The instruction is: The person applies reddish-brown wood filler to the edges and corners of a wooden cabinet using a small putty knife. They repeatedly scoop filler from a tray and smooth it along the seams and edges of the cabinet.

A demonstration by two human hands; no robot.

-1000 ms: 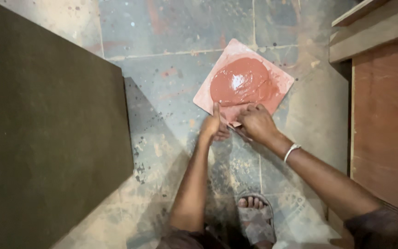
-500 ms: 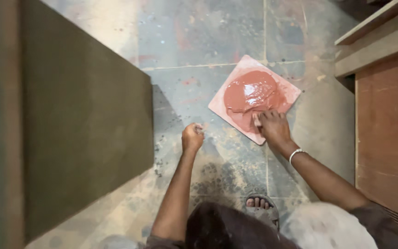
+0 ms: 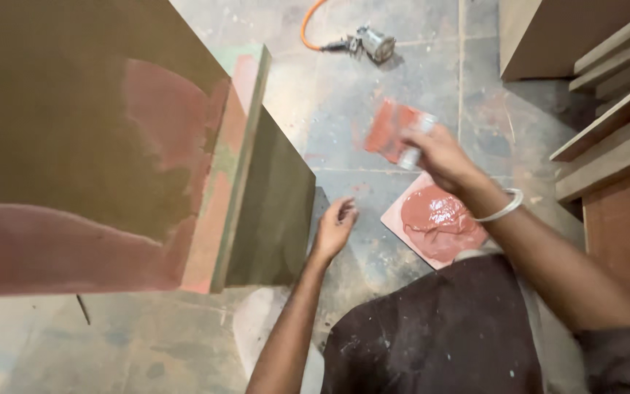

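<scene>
My right hand (image 3: 442,157) is raised over the floor, fingers closed round the pale handle of a putty scraper (image 3: 395,133) whose flat blade is smeared red and points left. Just below it, on the floor, lies a square tile (image 3: 402,222) carrying a round puddle of red paste (image 3: 439,219). My left hand (image 3: 335,226) hangs loosely curled and empty beside the edge of a big brown board (image 3: 96,146), patched with red filler. A metal power tool (image 3: 373,44) with an orange hose lies far off.

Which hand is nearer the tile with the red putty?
Right. The right hand, holding a putty-smeared scraper, hovers just above the tile's far edge. The left hand hangs empty off to its left, by the board.
</scene>
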